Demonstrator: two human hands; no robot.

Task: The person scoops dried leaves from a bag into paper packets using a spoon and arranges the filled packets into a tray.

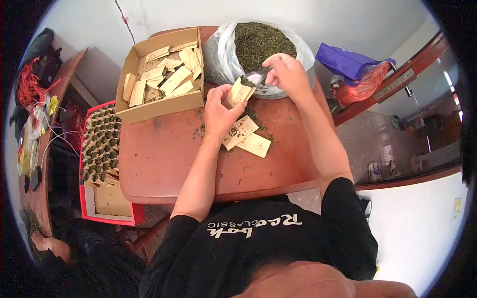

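My left hand (222, 111) is closed round a small tan paper packet (241, 93), its mouth tipped up toward the spoon. My right hand (287, 74) grips a metal spoon (255, 78), the bowl at the packet's opening with dark dried leaves by it. Behind my right hand stands a clear plastic bag (226, 52) full of dried green leaves (263, 42), which look like tea. Below my left hand, flat paper packets (256, 144) lie on the table among scattered leaf bits.
A cardboard box (161, 110) with several packets stands on the red-brown table (169, 169). At its left, a red box (83, 198) holds rows of filled packets. Purple and red bags (343, 62) lie at the right. Part of another person (52, 247) shows lower left.
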